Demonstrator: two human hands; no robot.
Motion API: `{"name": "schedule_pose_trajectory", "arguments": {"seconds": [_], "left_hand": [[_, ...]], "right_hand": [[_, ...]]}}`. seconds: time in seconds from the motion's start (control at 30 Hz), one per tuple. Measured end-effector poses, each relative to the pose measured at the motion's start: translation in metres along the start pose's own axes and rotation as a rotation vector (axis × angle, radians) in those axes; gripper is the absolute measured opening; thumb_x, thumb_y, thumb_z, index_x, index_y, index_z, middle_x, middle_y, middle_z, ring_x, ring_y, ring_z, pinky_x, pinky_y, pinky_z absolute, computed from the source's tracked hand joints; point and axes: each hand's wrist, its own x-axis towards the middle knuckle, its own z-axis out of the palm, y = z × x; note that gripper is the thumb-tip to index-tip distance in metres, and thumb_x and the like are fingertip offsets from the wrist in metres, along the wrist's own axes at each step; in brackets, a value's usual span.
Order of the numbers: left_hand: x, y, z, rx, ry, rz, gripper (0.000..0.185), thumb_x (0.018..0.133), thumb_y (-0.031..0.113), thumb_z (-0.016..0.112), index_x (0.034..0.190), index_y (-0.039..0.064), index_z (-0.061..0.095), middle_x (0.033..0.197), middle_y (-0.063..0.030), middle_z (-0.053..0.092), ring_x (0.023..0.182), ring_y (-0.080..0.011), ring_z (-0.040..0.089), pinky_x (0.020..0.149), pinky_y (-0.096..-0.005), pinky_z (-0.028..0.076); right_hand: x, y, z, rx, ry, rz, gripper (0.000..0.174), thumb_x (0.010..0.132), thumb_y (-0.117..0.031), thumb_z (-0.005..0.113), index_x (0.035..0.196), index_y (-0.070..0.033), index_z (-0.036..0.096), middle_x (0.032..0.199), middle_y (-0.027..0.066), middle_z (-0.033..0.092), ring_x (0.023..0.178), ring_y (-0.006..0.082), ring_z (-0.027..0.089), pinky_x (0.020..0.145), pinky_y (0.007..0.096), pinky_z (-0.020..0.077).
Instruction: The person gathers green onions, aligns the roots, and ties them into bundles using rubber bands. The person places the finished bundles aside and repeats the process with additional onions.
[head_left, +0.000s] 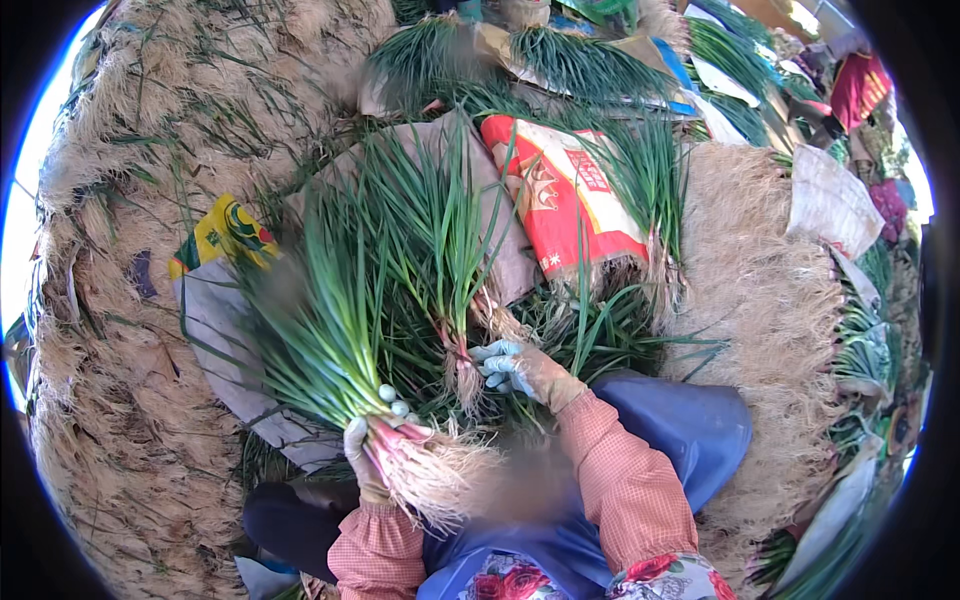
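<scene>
My left hand (365, 461), in a pale glove, is closed around a thick bunch of green garlic shoots (356, 367). Its pink stems and pale, stringy roots (435, 469) face me, while the long leaves spread away to the upper left. My right hand (517, 371), in a light blue and tan glove, has its fingertips at the stem bases of a smaller bunch of shoots (457, 334). Whether those fingers grip the stems cannot be made out. Just beyond that hand lie more rooted stems (499, 319).
A red and white printed sack (570, 195) and a grey sack (502, 255) lie ahead. Root-out stacks rise at left (135, 360) and right (750, 300). Shoots (656, 187) rest by the red sack. Leafy bundles (585, 60) lie farther off. Another person's red garment (861, 86) shows at upper right.
</scene>
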Motion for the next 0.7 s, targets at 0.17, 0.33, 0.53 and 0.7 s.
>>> {"name": "schedule_pose_trajectory", "arguments": {"seconds": [0.17, 0.33, 0.53, 0.7], "left_hand": [[0.003, -0.004, -0.028, -0.022, -0.014, -0.083, 0.055, 0.086, 0.029, 0.06, 0.129, -0.001, 0.046, 0.111, -0.0153, 0.062, 0.095, -0.0282, 0.064, 0.079, -0.0464, 0.058], [0.001, -0.002, -0.035, 0.057, -0.022, -0.041, 0.06, 0.085, 0.028, 0.062, 0.133, -0.002, 0.043, 0.12, -0.0174, 0.059, 0.099, -0.0296, 0.063, 0.081, -0.0474, 0.058], [-0.005, 0.001, -0.019, 0.1, 0.04, -0.06, 0.062, 0.084, 0.03, 0.062, 0.133, -0.003, 0.043, 0.119, -0.0177, 0.06, 0.103, -0.0305, 0.063, 0.084, -0.0464, 0.057], [-0.006, -0.011, -0.017, 0.077, 0.027, -0.151, 0.061, 0.084, 0.025, 0.059, 0.133, -0.006, 0.041, 0.124, -0.0245, 0.055, 0.119, -0.039, 0.054, 0.095, -0.0492, 0.051]], "right_hand": [[-0.006, 0.008, 0.032, -0.615, 0.561, -0.46, 0.049, 0.09, -0.038, 0.06, 0.123, -0.002, 0.055, 0.103, 0.0093, 0.066, 0.089, 0.0223, 0.064, 0.075, 0.0332, 0.0512], [0.007, -0.012, 0.048, -1.107, 0.49, -0.148, 0.042, 0.086, -0.047, 0.061, 0.103, -0.008, 0.061, 0.096, 0.0195, 0.065, 0.089, 0.0355, 0.063, 0.078, 0.0436, 0.0488], [-0.032, -0.021, 0.024, -0.968, 0.705, -0.472, 0.03, 0.088, -0.03, 0.064, 0.108, -0.009, 0.065, 0.099, 0.0158, 0.068, 0.09, 0.0312, 0.066, 0.077, 0.0356, 0.0513], [-0.047, -0.011, 0.048, -1.083, 0.728, -0.87, 0.022, 0.084, -0.021, 0.062, 0.103, -0.012, 0.067, 0.078, 0.0092, 0.067, 0.064, 0.0274, 0.065, 0.056, 0.0353, 0.0527]]}}
